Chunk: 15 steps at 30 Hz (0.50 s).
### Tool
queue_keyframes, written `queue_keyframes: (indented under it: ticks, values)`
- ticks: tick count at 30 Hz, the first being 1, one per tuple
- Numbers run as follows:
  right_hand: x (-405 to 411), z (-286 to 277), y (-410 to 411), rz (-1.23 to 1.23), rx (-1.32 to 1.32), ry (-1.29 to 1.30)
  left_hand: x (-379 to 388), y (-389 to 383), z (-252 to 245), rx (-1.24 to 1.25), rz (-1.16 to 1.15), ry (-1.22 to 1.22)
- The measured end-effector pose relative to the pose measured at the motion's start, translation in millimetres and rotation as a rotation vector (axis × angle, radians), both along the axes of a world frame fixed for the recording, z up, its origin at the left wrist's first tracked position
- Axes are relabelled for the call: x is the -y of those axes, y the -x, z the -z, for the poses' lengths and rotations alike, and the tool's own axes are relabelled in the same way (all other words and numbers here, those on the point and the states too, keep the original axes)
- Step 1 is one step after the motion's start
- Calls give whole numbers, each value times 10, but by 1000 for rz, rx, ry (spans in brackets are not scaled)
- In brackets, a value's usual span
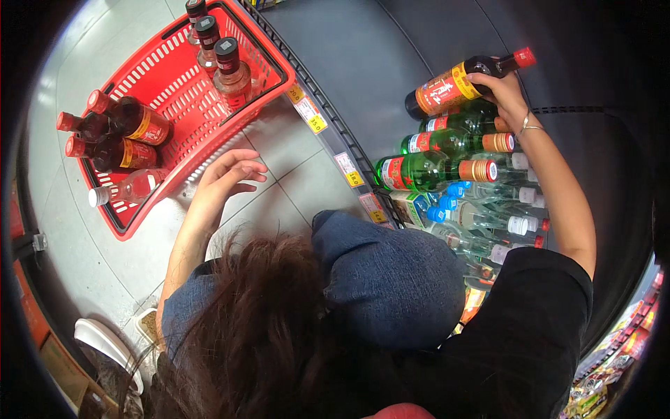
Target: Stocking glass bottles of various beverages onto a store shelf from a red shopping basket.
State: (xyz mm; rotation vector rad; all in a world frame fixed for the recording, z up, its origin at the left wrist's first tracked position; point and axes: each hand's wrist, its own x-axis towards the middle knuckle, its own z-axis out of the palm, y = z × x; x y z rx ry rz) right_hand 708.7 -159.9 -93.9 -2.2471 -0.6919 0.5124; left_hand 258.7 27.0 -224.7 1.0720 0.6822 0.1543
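My right hand (500, 89) grips a dark glass bottle (439, 93) around its shoulder, over the dark shelf. The bottle has a red cap and a red-and-yellow label, and lies across the view beside a row of green glass bottles (419, 170). My left hand (230, 173) holds nothing, its fingers apart and slightly curled, next to the side of a red plastic shopping basket (183, 86). At one end of the basket are dark red-capped bottles (144, 123) and a clear white-capped bottle (136, 186). Several clear black-capped bottles (233, 78) stand at its other end.
Clear bottles (471, 209) with blue or white caps crowd the shelf (345, 47) near my knee (392, 277). A black wire rail with price tags (348, 168) edges the shelf. Grey floor tiles (272, 157) lie between basket and shelf. Packaged goods (602, 382) fill the lower right.
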Motion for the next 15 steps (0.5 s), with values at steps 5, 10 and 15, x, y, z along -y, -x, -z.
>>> queue_keyframes:
  ticks: [5,10,15]
  values:
    - [-12,-34,25,86,-112,2,-39,-34,7,26,23,19]
    - [11,-96,38,77,-199,6,-74,-35,45,13,1,8]
    - [207,-175,-240,157,-442,-40,-92,-15,147,52,-26,1]
